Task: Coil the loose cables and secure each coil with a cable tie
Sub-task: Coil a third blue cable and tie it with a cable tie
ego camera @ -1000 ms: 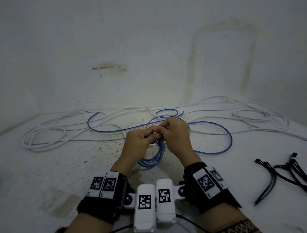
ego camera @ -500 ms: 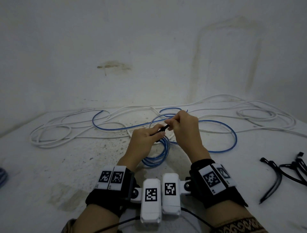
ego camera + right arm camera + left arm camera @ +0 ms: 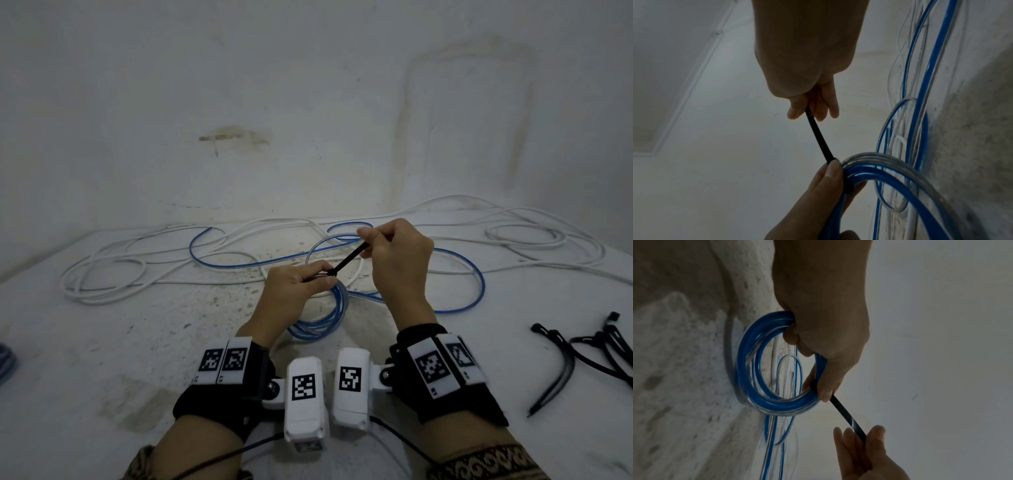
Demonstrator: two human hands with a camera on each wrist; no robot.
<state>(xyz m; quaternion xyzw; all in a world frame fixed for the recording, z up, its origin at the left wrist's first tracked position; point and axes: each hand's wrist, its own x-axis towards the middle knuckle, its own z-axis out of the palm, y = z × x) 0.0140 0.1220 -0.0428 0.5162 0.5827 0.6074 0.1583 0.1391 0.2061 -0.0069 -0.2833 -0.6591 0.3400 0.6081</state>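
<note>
A blue cable coil (image 3: 329, 317) (image 3: 748, 382) (image 3: 890, 181) stands on edge on the white floor (image 3: 137, 342) in front of me. My left hand (image 3: 294, 291) (image 3: 818, 331) grips its top, with the thumb pressing the head of a black cable tie (image 3: 347, 262) (image 3: 846, 417) (image 3: 818, 134) wrapped round the strands. My right hand (image 3: 397, 253) (image 3: 809, 104) pinches the tie's free tail up and to the right, and the tail runs taut between both hands. More blue cable (image 3: 476, 274) trails loose beyond the coil.
Loose white cables (image 3: 102, 274) sprawl across the floor from far left to far right (image 3: 548, 240), along the white wall (image 3: 308, 102). Several spare black cable ties (image 3: 589, 349) lie at the right. A blue object (image 3: 5, 359) shows at the left edge.
My right hand has drawn the tie's tail up and right, away from my left hand, so more black strap shows between them. The left hand stays on the coil.
</note>
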